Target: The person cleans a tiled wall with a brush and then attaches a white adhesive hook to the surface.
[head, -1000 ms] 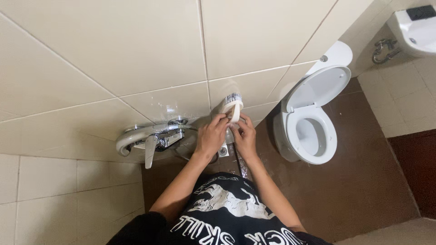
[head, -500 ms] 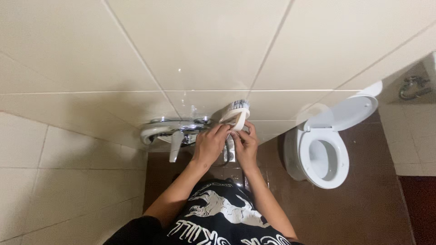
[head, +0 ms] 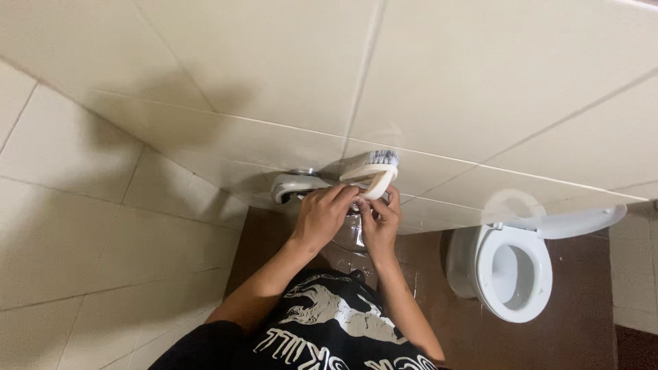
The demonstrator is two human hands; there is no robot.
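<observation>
**Scrub brush meeting wall tap in tiled washroom**

A cream-coloured scrub brush (head: 372, 171) with a looped handle and grey bristles is sitting against the beige wall tiles (head: 480, 82), just above a chrome wall tap (head: 293, 185), its bristles pointing toward the wall. The person's right hand (head: 381, 223) is reaching up beneath the brush, its grip closing around the lower end of the looped handle with the fingers curled in tight. The left hand (head: 322, 218) is pressing in right beside it, fingers bent over the tap's fittings just under the brush; whether that grip is actually clasping anything cannot be told, since the fingertips are hiding what lies below them. The two hands are touching at the knuckles. Both bare forearms are rising from a black shirt (head: 322, 329) with a white printed design at the bottom of the view. Off to the right, a white toilet (head: 510, 274) is standing with its seat and lid up, well apart from the hands, on a dark brown floor (head: 582, 329).
</observation>
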